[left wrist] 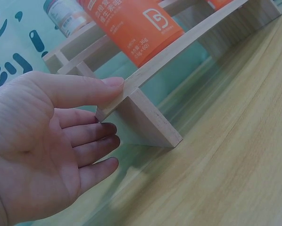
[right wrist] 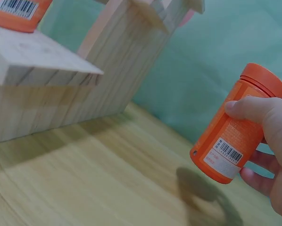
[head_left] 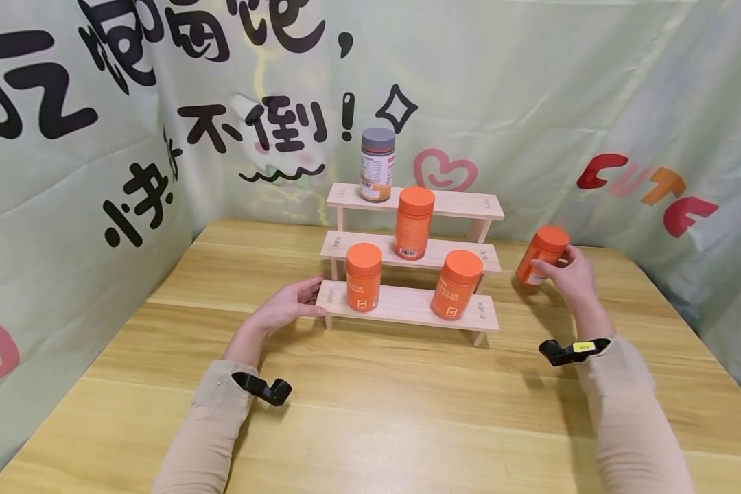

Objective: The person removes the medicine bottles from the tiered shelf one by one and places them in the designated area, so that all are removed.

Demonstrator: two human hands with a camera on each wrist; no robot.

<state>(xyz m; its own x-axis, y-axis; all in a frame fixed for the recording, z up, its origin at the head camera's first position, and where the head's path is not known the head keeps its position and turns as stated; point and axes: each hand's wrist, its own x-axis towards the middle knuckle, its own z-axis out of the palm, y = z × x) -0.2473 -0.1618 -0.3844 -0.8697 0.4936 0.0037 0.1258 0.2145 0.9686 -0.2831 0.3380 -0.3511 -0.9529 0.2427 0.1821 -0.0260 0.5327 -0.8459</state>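
Note:
A three-tier wooden shelf [head_left: 401, 306] stands mid-table. My left hand [head_left: 289, 302] holds the left end of its lowest board, the thumb on the board's edge and the other fingers beside and below it. To the right of the shelf, my right hand [head_left: 571, 271] grips an orange supplement bottle [right wrist: 240, 127], tilted and a little above the table, its shadow apart from it. The lowest tier carries two orange bottles, a left one [head_left: 363, 278] and a right one [head_left: 457, 285]. Another orange bottle [head_left: 414, 223] stands on the middle tier. A grey-capped bottle [head_left: 378, 165] is on the top tier.
The wooden table [head_left: 401, 418] extends in front of the shelf and to both sides. A pale green cloth [head_left: 531, 82] with printed lettering hangs behind it and along the sides. Each wrist bears a black camera.

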